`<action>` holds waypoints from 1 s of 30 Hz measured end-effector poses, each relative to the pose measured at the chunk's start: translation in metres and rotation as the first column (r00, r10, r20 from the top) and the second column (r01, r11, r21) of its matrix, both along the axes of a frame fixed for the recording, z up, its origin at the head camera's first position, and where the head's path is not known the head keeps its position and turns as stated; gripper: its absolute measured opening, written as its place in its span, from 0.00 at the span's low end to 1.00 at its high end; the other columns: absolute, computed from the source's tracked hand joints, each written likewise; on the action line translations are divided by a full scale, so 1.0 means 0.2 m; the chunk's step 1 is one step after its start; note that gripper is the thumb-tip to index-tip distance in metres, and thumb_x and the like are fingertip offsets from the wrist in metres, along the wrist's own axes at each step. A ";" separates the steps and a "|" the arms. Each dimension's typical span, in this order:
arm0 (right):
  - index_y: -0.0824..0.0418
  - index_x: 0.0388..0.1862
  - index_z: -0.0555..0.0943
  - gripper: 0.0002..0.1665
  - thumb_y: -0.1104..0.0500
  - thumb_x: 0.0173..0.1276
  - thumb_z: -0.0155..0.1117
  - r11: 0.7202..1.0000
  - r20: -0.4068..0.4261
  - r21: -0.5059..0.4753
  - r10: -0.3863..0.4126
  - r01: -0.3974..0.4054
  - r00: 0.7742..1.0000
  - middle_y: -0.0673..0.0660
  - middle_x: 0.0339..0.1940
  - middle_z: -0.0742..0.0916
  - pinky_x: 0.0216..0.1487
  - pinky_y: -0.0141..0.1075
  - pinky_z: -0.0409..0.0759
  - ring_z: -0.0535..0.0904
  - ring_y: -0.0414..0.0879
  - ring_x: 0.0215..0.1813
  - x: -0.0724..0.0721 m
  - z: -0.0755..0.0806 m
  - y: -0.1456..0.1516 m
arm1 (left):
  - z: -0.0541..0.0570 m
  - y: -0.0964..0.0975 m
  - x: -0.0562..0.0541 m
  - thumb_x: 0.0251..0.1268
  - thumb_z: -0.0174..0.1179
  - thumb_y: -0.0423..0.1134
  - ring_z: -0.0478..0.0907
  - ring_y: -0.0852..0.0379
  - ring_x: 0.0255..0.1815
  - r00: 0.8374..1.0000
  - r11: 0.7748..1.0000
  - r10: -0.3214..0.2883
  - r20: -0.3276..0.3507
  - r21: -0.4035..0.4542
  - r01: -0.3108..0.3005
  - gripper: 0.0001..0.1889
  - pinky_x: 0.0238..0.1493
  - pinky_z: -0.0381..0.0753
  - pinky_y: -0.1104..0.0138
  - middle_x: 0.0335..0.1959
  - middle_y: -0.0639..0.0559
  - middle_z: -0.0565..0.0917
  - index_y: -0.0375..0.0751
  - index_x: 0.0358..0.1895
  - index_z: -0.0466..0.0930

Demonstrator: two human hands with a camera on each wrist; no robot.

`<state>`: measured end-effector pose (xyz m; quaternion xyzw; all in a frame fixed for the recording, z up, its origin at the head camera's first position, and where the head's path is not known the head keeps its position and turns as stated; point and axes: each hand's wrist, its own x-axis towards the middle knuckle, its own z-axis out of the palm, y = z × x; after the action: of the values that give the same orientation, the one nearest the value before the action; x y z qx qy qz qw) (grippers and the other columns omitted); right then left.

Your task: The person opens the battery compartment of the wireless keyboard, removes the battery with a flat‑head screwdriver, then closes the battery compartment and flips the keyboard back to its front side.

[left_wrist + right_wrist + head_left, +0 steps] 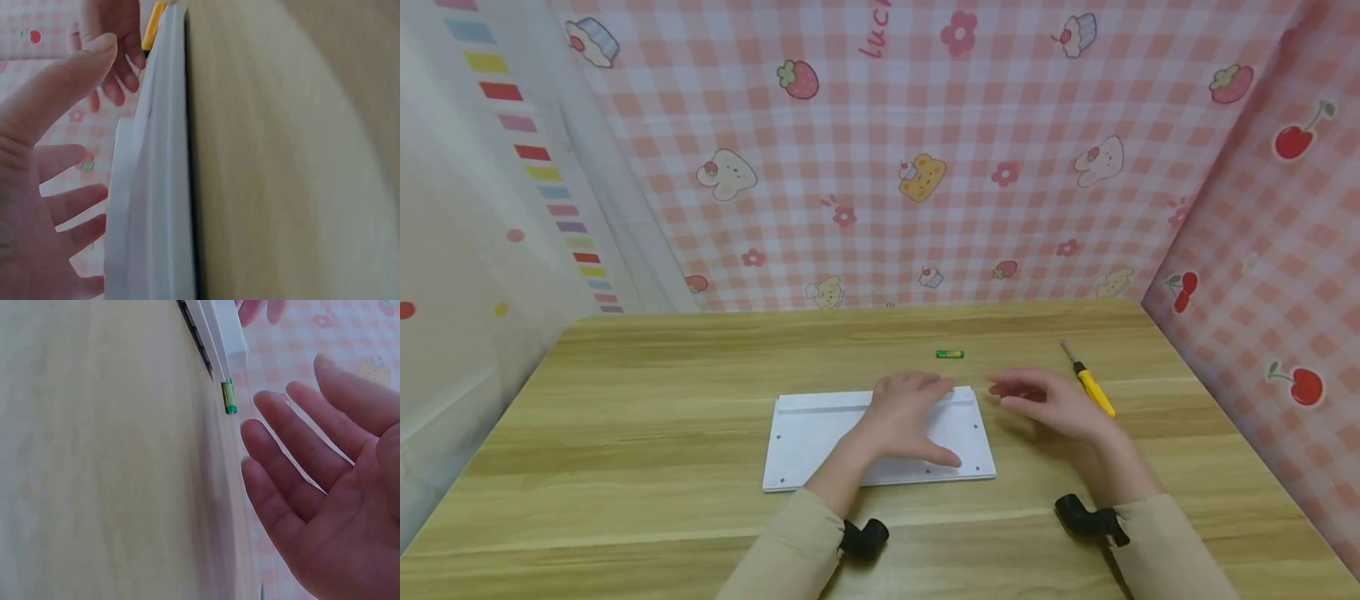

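Observation:
A flat white rectangular device [820,437], with small dark screw spots and a raised strip along its far edge, lies on the table. It looks like a keyboard turned face down; a dark, notched edge shows beneath it in the right wrist view. My left hand [901,421] is over its right half, fingers spread and thumb apart; in the left wrist view the hand [37,206] holds nothing. Just right of the device my right hand [1056,404] hovers, fingers loosely bent. Seen from the right wrist, that hand [337,475] is empty.
Behind the device lies a green battery [950,354]. A screwdriver [1093,387] with a yellow handle is on the right, beyond my right hand, its tip pointing away. Checked pink cloth [880,233] hangs behind the wooden table [647,417] and along its right side.

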<state>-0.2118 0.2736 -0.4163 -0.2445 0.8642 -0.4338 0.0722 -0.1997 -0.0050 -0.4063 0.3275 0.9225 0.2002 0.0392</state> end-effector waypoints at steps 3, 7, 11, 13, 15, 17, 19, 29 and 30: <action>0.66 0.65 0.76 0.23 0.60 0.73 0.62 1.000 0.023 -0.025 0.012 -0.012 1.000 0.58 0.53 0.86 0.53 0.32 0.79 0.80 0.48 0.55 0.01 0.00 0.03 | -0.01 0.05 0.01 0.38 0.74 0.69 0.58 0.45 0.73 1.000 0.999 0.000 -0.031 -0.050 -0.001 0.57 0.70 0.53 0.40 0.73 0.45 0.66 0.50 0.75 0.64; 0.69 0.66 0.74 0.25 0.61 0.73 0.62 0.998 0.043 -0.056 0.012 -0.009 0.999 0.61 0.53 0.86 0.51 0.32 0.80 0.80 0.45 0.54 0.02 0.00 0.06 | -0.02 0.11 0.01 0.33 0.73 0.73 0.56 0.45 0.75 0.996 0.994 -0.015 -0.084 -0.105 0.006 0.60 0.73 0.52 0.45 0.75 0.42 0.62 0.52 0.76 0.63; 0.72 0.66 0.72 0.25 0.63 0.74 0.60 0.997 0.047 -0.083 0.015 -0.012 0.999 0.64 0.52 0.85 0.50 0.31 0.80 0.80 0.40 0.53 0.02 0.00 0.07 | -0.03 0.16 0.02 0.30 0.73 0.75 0.54 0.45 0.76 0.997 0.989 -0.022 -0.078 -0.149 0.011 0.62 0.75 0.49 0.45 0.76 0.42 0.59 0.54 0.76 0.63; 0.73 0.67 0.71 0.26 0.64 0.74 0.60 0.996 0.046 -0.091 0.022 -0.018 0.999 0.65 0.52 0.85 0.50 0.30 0.79 0.80 0.38 0.52 0.03 0.00 0.07 | -0.04 0.19 0.02 0.28 0.73 0.76 0.53 0.45 0.76 0.998 0.985 -0.023 -0.066 -0.175 0.011 0.62 0.75 0.47 0.44 0.76 0.43 0.59 0.56 0.76 0.63; 0.73 0.67 0.70 0.26 0.64 0.74 0.59 0.995 0.054 -0.099 0.029 -0.024 0.998 0.66 0.52 0.84 0.51 0.30 0.79 0.80 0.39 0.52 0.03 0.01 0.07 | -0.05 0.21 0.02 0.27 0.73 0.76 0.52 0.46 0.76 0.998 0.980 -0.019 -0.055 -0.201 0.008 0.62 0.75 0.45 0.44 0.77 0.45 0.58 0.57 0.75 0.64; 0.73 0.68 0.70 0.26 0.64 0.74 0.59 0.994 0.062 -0.105 0.032 -0.025 0.998 0.66 0.53 0.84 0.51 0.30 0.79 0.80 0.39 0.53 0.03 0.01 0.07 | -0.06 0.22 0.02 0.27 0.73 0.77 0.53 0.47 0.76 0.998 0.974 -0.020 -0.055 -0.224 0.007 0.61 0.75 0.44 0.44 0.76 0.46 0.59 0.58 0.75 0.65; 0.72 0.68 0.70 0.26 0.64 0.74 0.59 0.994 0.069 -0.108 0.032 -0.025 0.997 0.66 0.53 0.84 0.52 0.30 0.79 0.80 0.40 0.53 0.03 0.01 0.07 | -0.06 0.22 0.02 0.27 0.73 0.76 0.54 0.48 0.75 0.997 0.969 -0.027 -0.071 -0.246 0.009 0.60 0.75 0.46 0.46 0.75 0.47 0.60 0.58 0.74 0.66; 0.71 0.70 0.69 0.27 0.62 0.75 0.58 0.993 0.080 -0.116 -0.024 0.033 0.996 0.65 0.54 0.84 0.51 0.30 0.78 0.79 0.37 0.53 0.03 0.01 0.08 | -0.06 0.23 0.01 0.32 0.72 0.74 0.59 0.48 0.71 0.990 0.967 -0.073 -0.118 -0.250 0.041 0.53 0.74 0.53 0.54 0.72 0.47 0.65 0.57 0.69 0.73; 0.71 0.70 0.69 0.27 0.62 0.76 0.58 0.992 0.079 -0.120 -0.036 0.045 0.996 0.65 0.54 0.84 0.51 0.30 0.78 0.79 0.37 0.53 0.03 0.01 0.08 | -0.05 0.23 0.01 0.32 0.72 0.74 0.59 0.48 0.71 0.989 0.968 -0.080 -0.121 -0.244 0.049 0.52 0.74 0.54 0.54 0.72 0.47 0.65 0.58 0.69 0.73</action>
<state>-0.2050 0.2900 -0.4139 -0.2141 0.8375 -0.4960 0.0817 -0.1977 0.0405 -0.4169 0.3625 0.9295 0.0637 0.0251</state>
